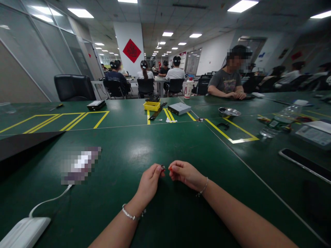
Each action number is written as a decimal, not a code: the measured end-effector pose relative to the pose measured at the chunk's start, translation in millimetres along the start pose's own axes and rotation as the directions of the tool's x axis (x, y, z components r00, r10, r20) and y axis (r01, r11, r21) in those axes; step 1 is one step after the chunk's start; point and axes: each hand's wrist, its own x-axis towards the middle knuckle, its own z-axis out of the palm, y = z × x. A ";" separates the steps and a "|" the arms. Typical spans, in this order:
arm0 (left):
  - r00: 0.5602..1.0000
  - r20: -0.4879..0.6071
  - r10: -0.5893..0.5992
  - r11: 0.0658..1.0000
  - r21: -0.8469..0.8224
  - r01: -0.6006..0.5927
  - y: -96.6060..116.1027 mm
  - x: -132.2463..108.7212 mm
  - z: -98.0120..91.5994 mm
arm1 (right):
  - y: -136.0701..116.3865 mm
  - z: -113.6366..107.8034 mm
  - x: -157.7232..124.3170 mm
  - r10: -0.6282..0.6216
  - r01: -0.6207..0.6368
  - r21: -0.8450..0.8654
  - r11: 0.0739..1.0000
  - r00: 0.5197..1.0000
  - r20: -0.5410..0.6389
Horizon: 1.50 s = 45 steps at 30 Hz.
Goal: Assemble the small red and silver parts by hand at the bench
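Note:
My left hand (150, 181) is closed in a pinch just above the green table (116, 148). Between its thumb and fingers sits a small part with a shiny metal and red look (162, 168); its kind is too small to tell. Close by on the right, my right hand (184, 174) is pinched too, and a small orange piece (170, 168) shows at its fingertips. A narrow gap separates the two pieces. Each wrist wears a bracelet.
A phone-like device (81, 165), blurred, lies at left, cabled to a white box (26, 232). On the right are a dark phone (307, 163), a plastic bottle (281, 119) and a metal bowl (229, 112). Further back stands a yellow tray (151, 106); a person (229, 77) sits across.

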 end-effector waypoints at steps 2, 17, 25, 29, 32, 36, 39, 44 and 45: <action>1.000 0.006 -0.009 1.000 -0.014 0.009 0.5 0.1 0.5 | 1.3 -1.0 0.2 -0.014 0.014 0.013 1.000 1.000 -0.004; 0.999 -0.031 -0.024 0.998 0.051 0.025 -1.1 1.5 3.1 | 3.4 -4.8 3.7 -0.038 0.043 0.088 0.995 0.998 -0.052; 0.999 -0.023 0.037 0.997 0.068 -0.035 -5.4 1.1 3.9 | 5.7 -7.0 5.0 -0.044 0.049 0.111 0.993 0.998 -0.046; 0.999 -0.021 0.033 0.997 0.066 -0.031 -4.0 1.0 3.7 | 4.4 -5.2 4.5 -0.043 0.048 0.111 0.993 0.998 -0.052; 1.000 -0.002 -0.003 0.998 0.060 0.003 -2.0 1.6 2.8 | 3.6 -4.5 3.5 -0.041 0.046 0.102 0.994 0.998 -0.052; 1.000 -0.008 -0.016 0.998 0.068 0.016 -0.9 2.5 1.2 | 3.4 -4.4 2.4 -0.032 0.034 0.077 0.996 0.999 -0.033; 1.000 -0.008 0.007 0.994 0.112 -0.006 -1.1 2.1 0.1 | 3.5 -3.7 2.2 -0.024 0.026 0.060 0.998 0.999 -0.036; 1.000 -0.005 -0.002 0.992 0.126 0.003 -0.5 1.0 -1.2 | 2.8 -2.7 1.5 -0.015 0.015 -0.066 0.998 1.000 0.007; 1.000 -0.006 -0.005 0.993 0.120 0.006 -0.3 1.1 -1.2 | 2.2 -2.6 1.0 -0.006 0.008 -0.092 0.996 1.000 0.020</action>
